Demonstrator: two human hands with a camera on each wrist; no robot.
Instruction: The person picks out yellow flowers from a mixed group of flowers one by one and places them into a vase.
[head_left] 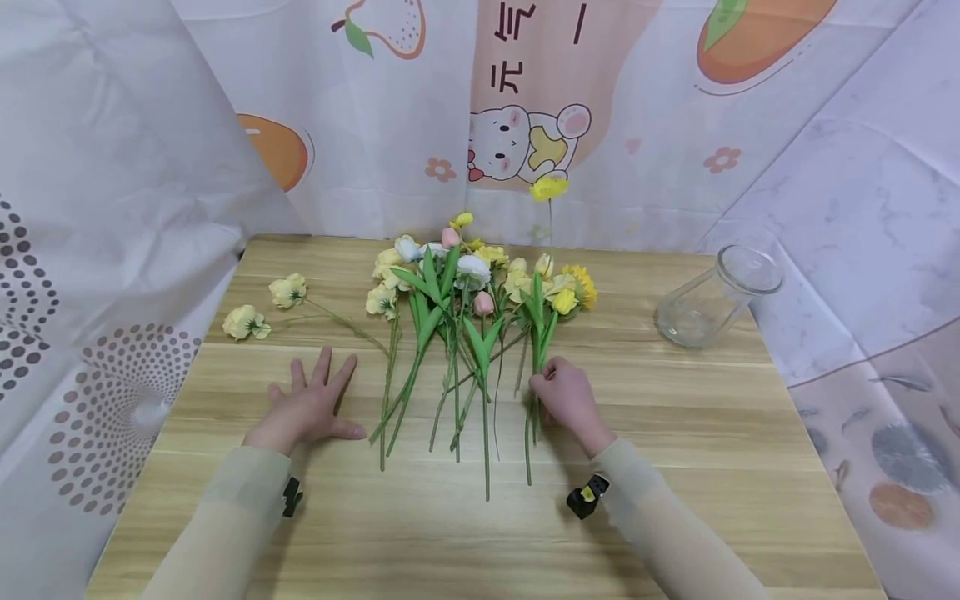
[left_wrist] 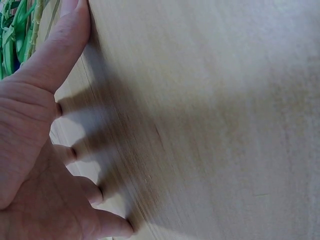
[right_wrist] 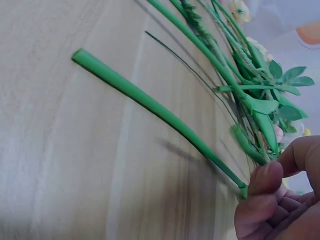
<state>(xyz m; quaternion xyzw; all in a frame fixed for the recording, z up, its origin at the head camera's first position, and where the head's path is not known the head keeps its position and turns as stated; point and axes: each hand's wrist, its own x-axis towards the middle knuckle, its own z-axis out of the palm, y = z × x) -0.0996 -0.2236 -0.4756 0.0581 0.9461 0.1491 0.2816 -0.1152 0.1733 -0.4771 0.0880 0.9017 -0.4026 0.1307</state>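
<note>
My left hand (head_left: 306,407) rests on the wooden table with its fingers spread and fingertips down, left of the flower stems; the left wrist view shows nothing in its palm. At the right side of the flower pile, my right hand (head_left: 567,398) pinches a yellow tulip (head_left: 564,301) by its green stem, between thumb and curled fingers. That stem's cut end (right_wrist: 80,56) juts out past the fingers in the right wrist view. Beside it lie a pink tulip (head_left: 483,303), white blooms (head_left: 473,272) and pale yellow roses (head_left: 381,300), stems toward me.
A clear glass vase (head_left: 693,312) leans outward to the right in the head view, at the table's back right. Two cream roses (head_left: 244,322) lie far left. A printed cloth (head_left: 390,150) hangs behind the table (head_left: 420,550); one yellow flower (head_left: 550,187) overlaps it.
</note>
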